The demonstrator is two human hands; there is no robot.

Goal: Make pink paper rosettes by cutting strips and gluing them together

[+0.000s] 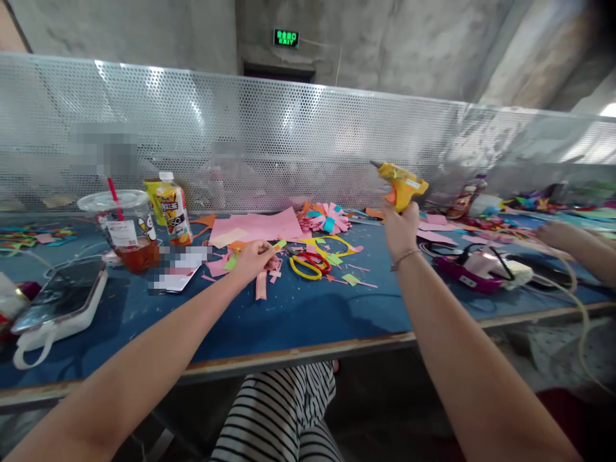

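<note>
My right hand [403, 226] is wrapped round the handle of a yellow glue gun [398, 183], raised above the table with its nozzle pointing left. Pinched in the fingertips of my left hand [256, 258] is a small yellow-green paper strip [279, 245]. Just right of that hand lie scissors [308, 264] with red and yellow handles. Pink paper strips [260, 286] rest below the left fingers. Behind them are a large pink paper sheet [260, 224] and a pink paper flower [330, 219] with a blue piece on it.
A drink cup [128, 234] with a red straw and a bottle [173, 208] stand on the left, near a phone [62, 295]. A purple power strip [469, 276] with cables lies at right. Another person's hand [561, 237] reaches in there. A perforated metal screen [289, 141] backs the table.
</note>
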